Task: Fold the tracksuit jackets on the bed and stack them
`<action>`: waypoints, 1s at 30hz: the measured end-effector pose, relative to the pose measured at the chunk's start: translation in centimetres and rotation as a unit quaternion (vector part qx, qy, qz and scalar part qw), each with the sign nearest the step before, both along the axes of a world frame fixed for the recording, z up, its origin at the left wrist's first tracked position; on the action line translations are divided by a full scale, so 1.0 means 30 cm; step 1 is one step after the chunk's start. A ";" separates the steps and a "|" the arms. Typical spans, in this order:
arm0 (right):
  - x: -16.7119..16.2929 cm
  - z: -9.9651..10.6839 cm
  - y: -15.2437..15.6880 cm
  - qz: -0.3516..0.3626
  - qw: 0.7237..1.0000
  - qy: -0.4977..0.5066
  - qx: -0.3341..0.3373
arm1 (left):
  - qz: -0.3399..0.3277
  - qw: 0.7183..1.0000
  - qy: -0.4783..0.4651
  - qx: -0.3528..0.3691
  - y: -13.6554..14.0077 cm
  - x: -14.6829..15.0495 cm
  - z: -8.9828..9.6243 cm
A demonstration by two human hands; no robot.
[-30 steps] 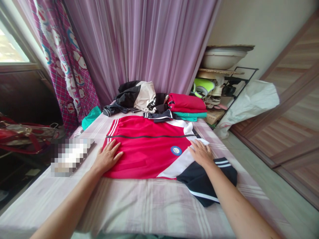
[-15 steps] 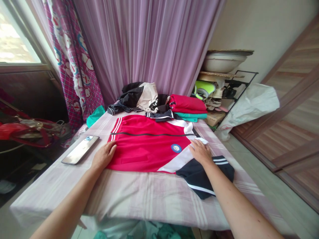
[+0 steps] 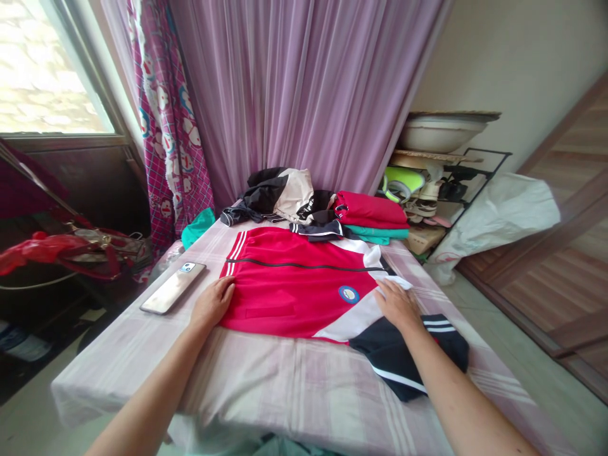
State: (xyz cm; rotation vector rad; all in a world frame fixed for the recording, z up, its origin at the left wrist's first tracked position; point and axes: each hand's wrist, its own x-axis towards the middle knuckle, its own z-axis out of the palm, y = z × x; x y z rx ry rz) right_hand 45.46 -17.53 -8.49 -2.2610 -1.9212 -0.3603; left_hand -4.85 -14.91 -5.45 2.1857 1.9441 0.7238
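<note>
A red, white and navy zip-up jacket [image 3: 285,291] lies spread flat on its side across the table, its black zipper running left to right and a round blue badge near the chest. My left hand [image 3: 213,301] rests at the jacket's striped hem, fingers stretched out over the cloth edge. On the white part near the collar lies my right hand [image 3: 398,304], its fingers spread and flat. The near navy sleeve [image 3: 413,354] is bent beneath my right forearm. The far navy sleeve [image 3: 317,229] lies folded over toward the back.
A phone [image 3: 173,288] lies left of my left hand. Behind the jacket are a black and beige garment heap [image 3: 285,195] and folded red clothes [image 3: 370,210] on green ones [image 3: 377,234]. A shoe rack [image 3: 468,183] and a white bag [image 3: 503,209] stand right of the table [image 3: 266,392].
The camera view has turned slightly left, so everything appears shifted to the right and a little lower. Both hands keep their places on the jacket, which lies as before.
</note>
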 end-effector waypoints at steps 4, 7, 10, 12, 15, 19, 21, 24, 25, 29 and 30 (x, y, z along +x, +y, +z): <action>0.001 -0.001 0.001 -0.001 1.000 0.003 0.002 | 0.002 1.000 -0.001 0.009 -0.003 0.002 -0.004; 0.002 -0.008 0.004 0.002 1.000 0.006 0.014 | -0.001 1.000 -0.005 0.016 -0.004 0.003 -0.005; 0.009 -0.018 0.009 0.011 1.000 0.002 0.021 | -0.003 1.000 -0.009 0.018 -0.005 0.003 -0.005; 0.015 -0.025 0.012 0.014 1.000 0.001 0.023 | -0.002 1.000 -0.014 0.018 -0.005 0.004 -0.003; 0.027 -0.037 0.017 0.019 0.999 -0.003 0.031 | -0.005 1.000 -0.021 0.013 -0.007 0.005 -0.002; 0.040 -0.055 0.022 0.031 0.999 -0.007 0.039 | -0.004 1.000 -0.026 0.007 -0.007 0.003 -0.004; 0.044 -0.062 0.025 0.032 0.999 -0.006 0.043 | -0.004 1.000 -0.029 0.008 -0.006 0.000 -0.008; 0.046 -0.068 0.026 0.037 0.998 -0.007 0.052 | -0.006 0.999 -0.036 0.009 -0.004 -0.005 -0.017; 0.047 -0.069 0.026 0.038 0.998 -0.008 0.053 | -0.007 0.999 -0.038 0.009 -0.002 -0.006 -0.021; 0.046 -0.075 0.021 0.035 0.998 -0.017 0.058 | -0.003 0.999 -0.040 0.025 0.000 -0.009 -0.037; 0.046 -0.076 0.020 0.035 0.997 -0.021 0.059 | -0.001 0.999 -0.039 0.028 0.000 -0.010 -0.040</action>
